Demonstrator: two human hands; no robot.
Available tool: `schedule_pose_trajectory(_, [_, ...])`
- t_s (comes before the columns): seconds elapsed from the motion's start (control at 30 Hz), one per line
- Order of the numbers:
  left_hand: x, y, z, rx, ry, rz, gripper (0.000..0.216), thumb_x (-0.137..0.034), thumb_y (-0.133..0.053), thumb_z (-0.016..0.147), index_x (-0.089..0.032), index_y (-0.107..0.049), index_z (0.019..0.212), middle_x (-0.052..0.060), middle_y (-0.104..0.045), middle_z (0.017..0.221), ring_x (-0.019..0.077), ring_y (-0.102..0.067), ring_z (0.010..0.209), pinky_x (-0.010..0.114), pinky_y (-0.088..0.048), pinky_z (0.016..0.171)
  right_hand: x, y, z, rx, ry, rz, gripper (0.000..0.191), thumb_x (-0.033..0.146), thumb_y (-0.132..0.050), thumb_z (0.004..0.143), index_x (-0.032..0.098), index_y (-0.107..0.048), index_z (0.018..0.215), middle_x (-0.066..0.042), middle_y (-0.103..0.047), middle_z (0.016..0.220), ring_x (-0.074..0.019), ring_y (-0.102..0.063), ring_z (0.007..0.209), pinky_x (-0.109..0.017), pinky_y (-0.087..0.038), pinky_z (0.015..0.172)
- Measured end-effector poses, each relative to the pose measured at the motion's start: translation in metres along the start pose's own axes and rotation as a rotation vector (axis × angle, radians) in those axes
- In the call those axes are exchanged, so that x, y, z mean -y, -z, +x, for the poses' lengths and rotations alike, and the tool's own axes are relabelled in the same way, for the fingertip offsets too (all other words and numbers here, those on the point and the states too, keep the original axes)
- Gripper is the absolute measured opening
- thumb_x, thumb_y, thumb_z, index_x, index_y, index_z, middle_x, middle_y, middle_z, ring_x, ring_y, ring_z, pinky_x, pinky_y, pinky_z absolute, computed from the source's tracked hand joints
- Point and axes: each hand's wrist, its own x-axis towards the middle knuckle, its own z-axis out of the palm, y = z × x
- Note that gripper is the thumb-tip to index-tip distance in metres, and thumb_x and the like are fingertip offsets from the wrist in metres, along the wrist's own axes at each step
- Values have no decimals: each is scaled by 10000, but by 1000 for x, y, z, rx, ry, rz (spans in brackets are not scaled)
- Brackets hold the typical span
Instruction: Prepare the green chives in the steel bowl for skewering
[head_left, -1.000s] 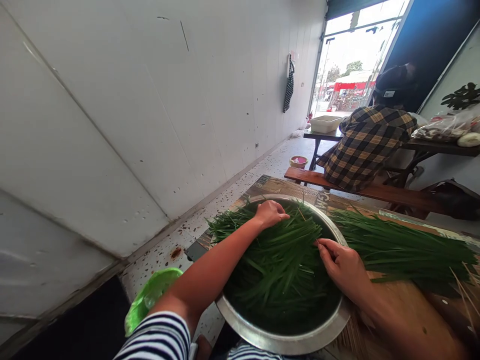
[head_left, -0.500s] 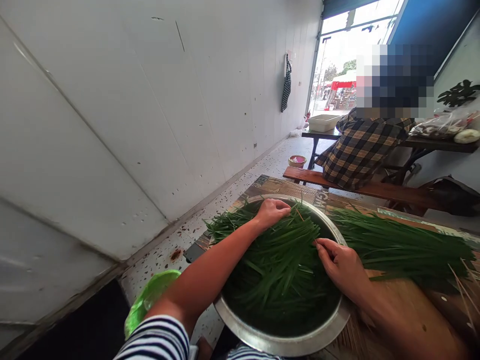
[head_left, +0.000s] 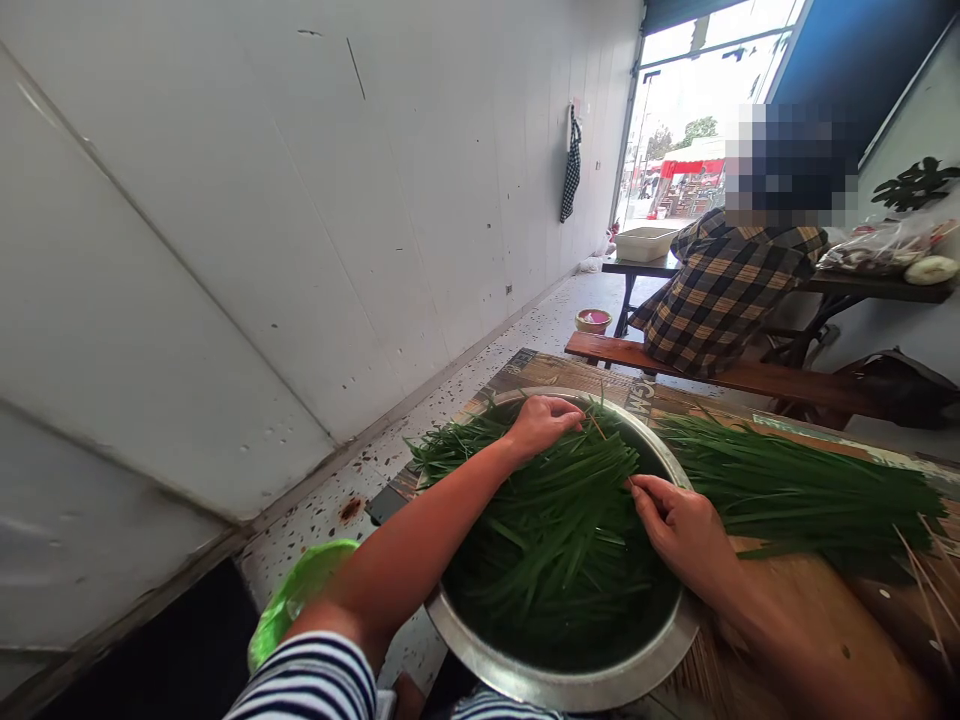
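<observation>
My left hand (head_left: 547, 422) reaches over a wide metal basin (head_left: 600, 690). Its fingers are pinched at the upper end of a thin bamboo skewer (head_left: 597, 426). Near the basin's right rim, my right hand (head_left: 681, 522) pinches the skewer's lower end between thumb and fingers. The skewer's middle is hidden among long green leaves, which look like garlic chives (head_left: 577, 500). These leaves fill the basin and hang over its far left rim.
On the wooden table (head_left: 795, 590), more chives (head_left: 825, 495) lie right of the basin, with loose skewers (head_left: 921, 580) beside them. A green-lined bin (head_left: 300, 595) stands at lower left. A person in a plaid shirt (head_left: 739, 290) sits on a bench (head_left: 622, 348) ahead, by a white tub (head_left: 643, 245).
Both hands keep almost the same pose and place on the skewer. The view has shifted very slightly.
</observation>
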Motion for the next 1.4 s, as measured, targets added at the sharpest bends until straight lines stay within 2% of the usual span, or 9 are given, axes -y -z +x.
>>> schedule_pose_trajectory(0.17, [1,0,0,22,-10,-17,313,-353,-550,750,-102,-714,839,50,-701,752,117,-573,671,216,-430,639,-2,-1,-1,7,-12,1,375,389,-385,835,183,-688,911,-35,-713,717,-140,-588,511,-245,-419,506])
schedule_pose_trajectory(0.47, [6,-2,4,24,-50,-37,284,-328,-554,756,-106,-707,847,43,-692,743,119,-573,687,224,-438,676,-2,-1,-1,-4,4,3,368,385,-384,840,194,-693,903,-31,-714,700,-144,-599,515,-245,-415,505])
schedule_pose_trajectory(0.83, [5,-2,4,2,-56,18,284,-326,-542,761,-108,-712,823,43,-693,742,115,-555,668,218,-423,634,0,0,0,-6,0,10,373,381,-388,829,187,-697,905,-45,-724,736,-156,-632,562,-242,-431,509])
schedule_pose_trajectory(0.97, [6,-2,4,-1,-46,28,294,-331,-539,761,-106,-713,833,43,-693,732,109,-539,628,217,-408,600,0,0,0,-3,7,-18,384,381,-383,832,174,-697,907,-44,-717,708,-148,-607,516,-243,-413,486])
schedule_pose_trajectory(1.23, [4,-2,2,9,-51,-25,281,-318,-552,756,-115,-713,865,40,-693,731,113,-559,645,216,-432,634,1,0,0,-23,19,-27,368,383,-386,832,197,-699,882,-21,-699,640,-132,-567,453,-237,-390,460])
schedule_pose_trajectory(1.4, [4,-2,2,-3,-65,-18,268,-302,-557,756,-118,-718,865,35,-691,724,112,-553,633,216,-435,627,0,0,-1,-25,20,-14,367,374,-383,836,189,-693,902,-30,-717,705,-133,-585,479,-237,-411,486])
